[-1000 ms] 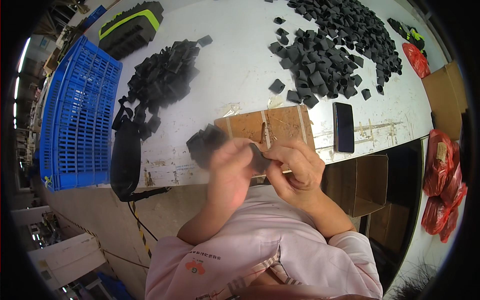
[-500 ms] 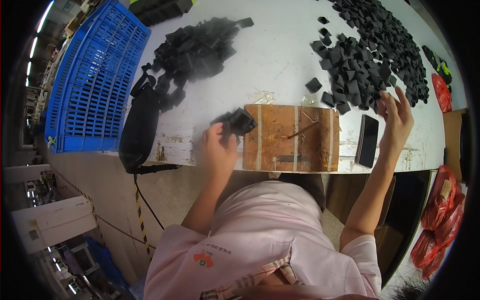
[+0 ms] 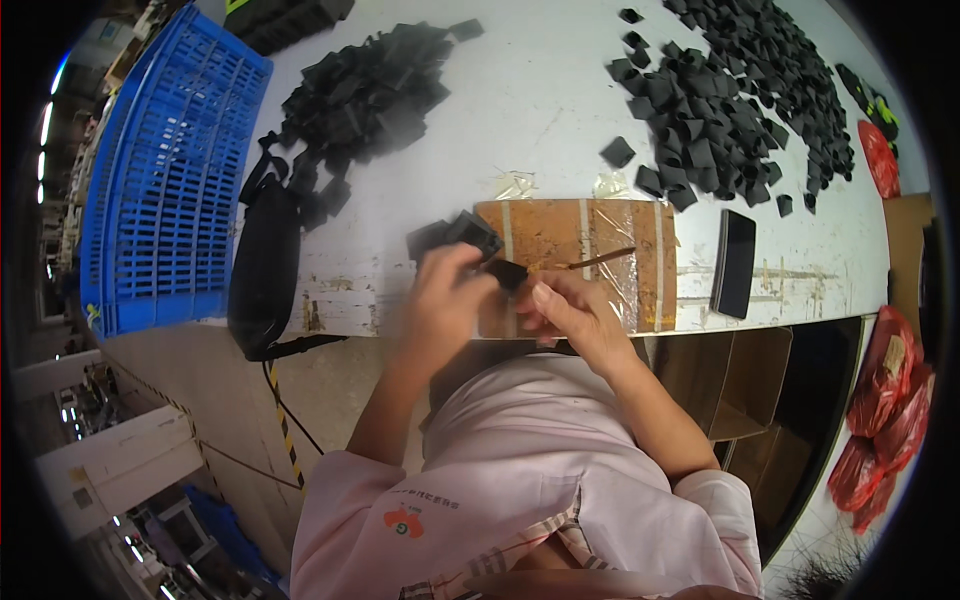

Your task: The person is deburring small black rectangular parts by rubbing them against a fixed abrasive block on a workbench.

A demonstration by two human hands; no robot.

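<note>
Between my hands is a small black folded piece (image 3: 508, 273), at the fingertips of my right hand (image 3: 585, 315), whose thumb and fingers are closed in a pinch. My left hand (image 3: 447, 300), smeared by motion, is just left of that piece, partly over a small cluster of black pieces (image 3: 455, 235) at the board's left edge. Both hands are over the near side of a worn brown board (image 3: 545, 230) with pale strips. A thin brown stick (image 3: 608, 257) shows just beyond my right hand; whether they touch, I cannot tell.
Heaps of small black loop-like pieces cover the far left (image 3: 365, 90) and far right (image 3: 700, 120) of the white table (image 3: 540, 100). A phone (image 3: 735, 262) lies right of the board. On the left are a blue crate (image 3: 170, 180) and a black bag (image 3: 265, 270). Red plastic bags (image 3: 880, 400) sit at right.
My right hand has left the right-hand heap and come in over the board, beside my left. A black piece now shows between the hands. The whole view has shifted slightly.
</note>
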